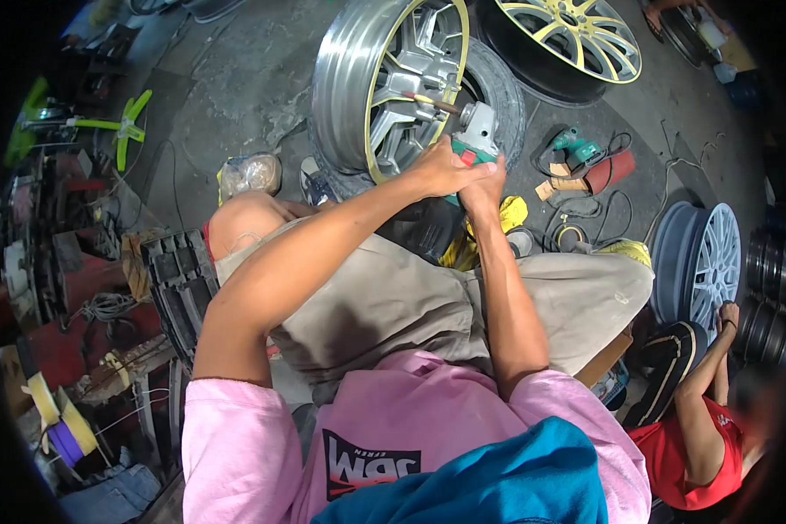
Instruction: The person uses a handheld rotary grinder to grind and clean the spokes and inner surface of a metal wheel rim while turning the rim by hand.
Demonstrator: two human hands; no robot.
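Both of my hands are wrapped around a green and grey angle grinder (pixel 479 131) in front of me. My left hand (pixel 441 169) grips its body from the left, and my right hand (pixel 486 187) closes on it from the right. A slim rod-like attachment (pixel 437 103) runs from the grinder's head toward the spokes of a silver alloy wheel (pixel 341 87) with a yellow-edged rim. Whether the tip touches a spoke, I cannot tell. The wheel stands upright, its spoked face turned to the right, against a tyre (pixel 502 83).
Another yellow-edged wheel (pixel 576 35) lies behind. At right are a green power tool (pixel 576 148), a red sandpaper roll (pixel 610 171) and loose cables. A co-worker in a red shirt (pixel 703 463) touches a grey wheel (pixel 677 262). Plastic bag (pixel 251 175) and clutter lie left.
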